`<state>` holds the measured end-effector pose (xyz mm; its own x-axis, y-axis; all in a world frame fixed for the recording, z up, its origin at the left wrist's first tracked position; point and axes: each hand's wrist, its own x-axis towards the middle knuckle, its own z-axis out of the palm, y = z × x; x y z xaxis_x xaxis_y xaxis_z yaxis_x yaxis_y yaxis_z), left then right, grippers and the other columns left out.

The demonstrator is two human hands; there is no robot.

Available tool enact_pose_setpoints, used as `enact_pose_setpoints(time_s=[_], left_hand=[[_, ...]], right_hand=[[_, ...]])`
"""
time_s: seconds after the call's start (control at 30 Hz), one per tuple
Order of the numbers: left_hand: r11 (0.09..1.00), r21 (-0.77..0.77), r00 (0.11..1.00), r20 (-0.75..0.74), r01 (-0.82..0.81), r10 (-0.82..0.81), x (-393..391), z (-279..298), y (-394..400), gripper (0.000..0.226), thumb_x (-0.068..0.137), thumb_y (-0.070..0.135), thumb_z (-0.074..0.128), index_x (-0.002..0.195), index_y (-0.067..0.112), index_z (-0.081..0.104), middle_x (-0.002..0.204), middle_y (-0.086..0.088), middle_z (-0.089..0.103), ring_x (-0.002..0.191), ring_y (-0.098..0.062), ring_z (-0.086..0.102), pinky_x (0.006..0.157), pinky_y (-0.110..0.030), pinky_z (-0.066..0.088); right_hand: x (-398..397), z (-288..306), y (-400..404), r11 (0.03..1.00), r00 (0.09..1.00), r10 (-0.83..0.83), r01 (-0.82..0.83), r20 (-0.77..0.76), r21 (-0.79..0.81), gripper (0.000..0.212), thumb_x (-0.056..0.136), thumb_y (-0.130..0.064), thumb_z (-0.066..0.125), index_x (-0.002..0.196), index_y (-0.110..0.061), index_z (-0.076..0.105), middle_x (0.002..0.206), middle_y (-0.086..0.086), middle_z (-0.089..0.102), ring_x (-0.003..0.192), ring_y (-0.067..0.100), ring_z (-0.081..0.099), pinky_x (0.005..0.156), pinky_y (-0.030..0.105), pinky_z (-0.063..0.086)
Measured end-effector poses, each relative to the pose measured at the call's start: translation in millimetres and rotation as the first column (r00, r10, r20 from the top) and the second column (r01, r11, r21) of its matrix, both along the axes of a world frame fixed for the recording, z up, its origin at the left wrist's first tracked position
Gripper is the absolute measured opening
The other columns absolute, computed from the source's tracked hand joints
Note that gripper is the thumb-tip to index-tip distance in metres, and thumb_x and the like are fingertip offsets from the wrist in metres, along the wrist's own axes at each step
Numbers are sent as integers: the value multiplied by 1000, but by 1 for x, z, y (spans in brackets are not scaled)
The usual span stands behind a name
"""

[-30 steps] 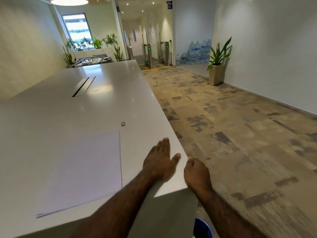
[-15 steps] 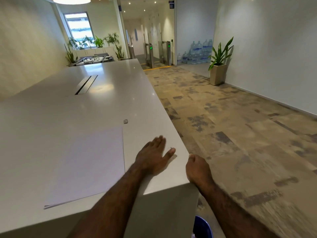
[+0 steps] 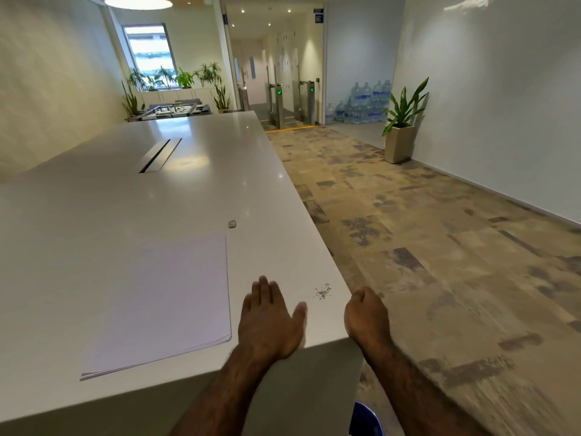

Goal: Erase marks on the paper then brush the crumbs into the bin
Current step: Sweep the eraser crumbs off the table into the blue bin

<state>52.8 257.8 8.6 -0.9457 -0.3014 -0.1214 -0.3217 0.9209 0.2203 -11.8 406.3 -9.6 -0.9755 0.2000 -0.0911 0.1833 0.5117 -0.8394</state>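
left hand (image 3: 268, 322) flat on the white desk (image 3: 176, 196), fingers straight, thumb spread. right hand (image 3: 366, 313) curled at the desk's edge, gripping nothing visible. small scatter of grey eraser crumbs (image 3: 323, 291) between the hands. blank paper stack (image 3: 163, 297) left of them, eraser (image 3: 232, 224) beyond. blue bin (image 3: 366, 420) below.

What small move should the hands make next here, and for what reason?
Probably sweep the left hand rightward across the table to push the crumbs off its edge. They lie between the flat left hand and the right hand, which waits curled beside the edge, above the blue bin.
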Motion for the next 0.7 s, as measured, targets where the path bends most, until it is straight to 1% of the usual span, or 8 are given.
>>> enact_pose_setpoints(time_s=[0.17, 0.27, 0.33, 0.4, 0.43, 0.5, 0.57, 0.7], left_hand=[[963, -25, 963, -13, 269, -269, -41, -3, 13, 84, 95, 68, 9, 156, 13, -10, 163, -3, -15, 150, -16, -13, 121, -33, -5], [908, -7, 907, -37, 419, -419, -66, 3, 23, 77, 98, 64, 10, 157, 16, -2, 165, 0, -5, 151, -12, -4, 120, -30, -1], [849, 117, 857, -90, 515, -507, -68, 11, 28, 69, 102, 58, 15, 158, 19, 9, 165, 0, 10, 151, -14, 10, 120, -31, 7], [803, 334, 869, -213, 494, -446, -68, 15, 19, 61, 104, 52, 23, 157, 22, 20, 161, 1, 25, 147, -19, 25, 117, -30, 16], [831, 359, 897, -293, 424, -331, -70, 14, 10, 61, 104, 51, 26, 156, 21, 23, 160, -1, 28, 145, -21, 29, 116, -30, 18], [961, 213, 921, -380, 175, -84, -81, 8, -13, 70, 102, 55, 26, 156, 12, 22, 161, -9, 26, 146, -25, 27, 118, -35, 17], [998, 60, 974, -225, 6, 8, -90, 2, -28, 82, 98, 63, 17, 156, 5, 14, 163, -14, 13, 150, -27, 14, 121, -39, 9], [971, -20, 966, -92, 240, -241, -98, -3, -20, 90, 93, 71, 6, 157, 8, 5, 165, -10, 2, 152, -22, 3, 122, -37, 5]], right_hand=[[1, 4, 2, 999, 1000, -27, 27, 5, -26, 29, 103, -22, 32, 113, -10, 57, 113, 12, 62, 87, 20, 51, 76, 29, 39], [2, 6, 2, 999, 1000, -21, 21, -1, -30, 30, 102, -20, 33, 117, -10, 57, 120, 14, 62, 96, 26, 54, 78, 28, 37], [3, 6, 2, 1000, 1000, -16, 16, -2, -20, 30, 102, -20, 33, 117, -8, 57, 120, 15, 61, 97, 27, 54, 77, 28, 35], [3, 5, 3, 1000, 1000, -8, 8, -7, -8, 30, 102, -20, 32, 115, -8, 56, 117, 15, 62, 90, 24, 52, 76, 29, 37], [3, 4, 3, 1000, 1000, -4, 4, -8, -6, 29, 102, -20, 32, 114, -9, 56, 116, 14, 63, 88, 22, 51, 76, 29, 38], [2, 3, 2, 1000, 1000, 2, -2, -8, -12, 28, 102, -20, 33, 114, -10, 56, 114, 12, 63, 87, 20, 50, 76, 29, 38], [3, 4, 2, 1000, 1000, 1, -1, -6, -6, 28, 102, -20, 32, 113, -11, 56, 113, 11, 63, 87, 20, 50, 75, 28, 38], [2, 3, 2, 1000, 1000, -16, 16, -14, -2, 28, 102, -21, 32, 111, -11, 56, 111, 12, 63, 86, 21, 51, 74, 29, 39]])
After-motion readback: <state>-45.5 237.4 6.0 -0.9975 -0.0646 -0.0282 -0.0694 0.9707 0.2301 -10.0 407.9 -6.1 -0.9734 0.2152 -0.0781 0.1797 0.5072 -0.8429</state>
